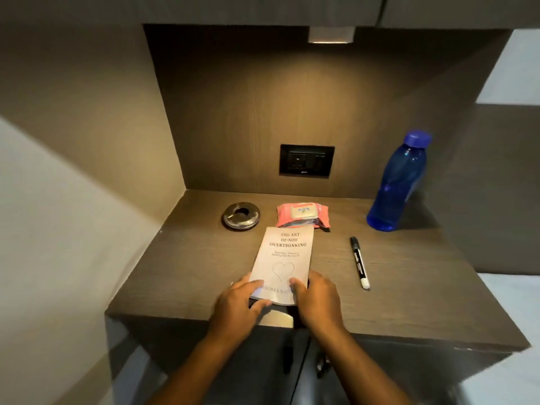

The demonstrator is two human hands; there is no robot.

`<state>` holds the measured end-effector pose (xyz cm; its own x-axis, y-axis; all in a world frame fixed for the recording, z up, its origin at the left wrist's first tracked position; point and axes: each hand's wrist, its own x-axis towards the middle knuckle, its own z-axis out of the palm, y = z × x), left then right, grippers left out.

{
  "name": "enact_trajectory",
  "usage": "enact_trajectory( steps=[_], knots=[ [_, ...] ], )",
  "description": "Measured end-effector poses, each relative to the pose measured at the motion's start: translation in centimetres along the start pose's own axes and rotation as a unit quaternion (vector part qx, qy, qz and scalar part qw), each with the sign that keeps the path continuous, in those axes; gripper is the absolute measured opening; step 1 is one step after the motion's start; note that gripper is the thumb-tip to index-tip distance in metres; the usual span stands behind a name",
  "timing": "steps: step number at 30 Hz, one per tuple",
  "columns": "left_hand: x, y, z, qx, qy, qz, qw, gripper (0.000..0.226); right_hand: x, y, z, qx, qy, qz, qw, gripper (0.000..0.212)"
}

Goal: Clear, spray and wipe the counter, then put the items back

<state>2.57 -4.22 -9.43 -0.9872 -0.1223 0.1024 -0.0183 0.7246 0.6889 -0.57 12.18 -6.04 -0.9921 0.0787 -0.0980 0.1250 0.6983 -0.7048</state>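
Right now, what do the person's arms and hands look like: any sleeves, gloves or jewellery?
Both hands, the left hand and the right hand, are bare: no gloves, and no rings or watch show. The forearms are bare too; no sleeve enters the frame.

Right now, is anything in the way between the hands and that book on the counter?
No. Both the left hand and right hand already grip the near end of the book; nothing lies between them.

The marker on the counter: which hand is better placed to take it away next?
Probably the right hand. The marker lies just to its right on the counter, while the left hand is across the book both hands grip.
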Motion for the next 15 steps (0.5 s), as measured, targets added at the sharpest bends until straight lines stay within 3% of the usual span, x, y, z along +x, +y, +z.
enact_trajectory(
  steps=[5, 11, 15],
  knots=[
    [-1.5, 1.1, 2.2, 0.049, 0.023, -0.034, 0.998, 0.052, -0.4, 1.6, -1.3, -0.112, -0.008, -0.007, 0.994, 0.037],
    [-1.6, 2.4, 1.4, 0.056, 0.015, -0.054, 0.997, 0.050, -0.1, 1.2, -1.3, -0.123, -0.022, 0.010, 0.992, 0.036],
    [-1.7, 2.6, 0.1, 0.075, -0.036, -0.025, 0.996, 0.053, -1.2, 1.2, -2.0, -0.101, -0.029, 0.009, 0.994, 0.042]
  ],
)
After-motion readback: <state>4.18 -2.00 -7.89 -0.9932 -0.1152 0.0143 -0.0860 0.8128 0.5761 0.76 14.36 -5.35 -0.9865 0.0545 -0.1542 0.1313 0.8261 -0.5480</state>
